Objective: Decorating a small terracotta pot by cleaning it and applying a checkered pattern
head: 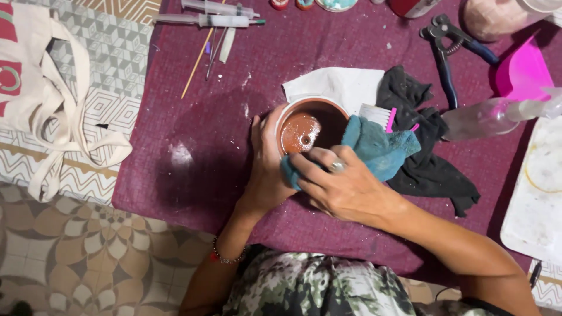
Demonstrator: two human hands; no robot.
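Observation:
A small terracotta pot (309,125) with a drain hole in its bottom stands on the maroon cloth (205,146). My left hand (266,169) wraps around its left side and holds it. My right hand (342,184), with a ring on one finger, presses a teal rag (377,146) against the pot's near right rim. A beaded bracelet circles my left wrist.
Behind the pot lie a white cloth (339,85), a black rag (424,158) and a white brush with pink prongs (380,117). Pliers (448,50), a clear spray bottle (497,117), a pink scoop (524,70), syringes (216,20), thin sticks (199,55), a white tray (538,193) and a canvas bag (41,99) surround them.

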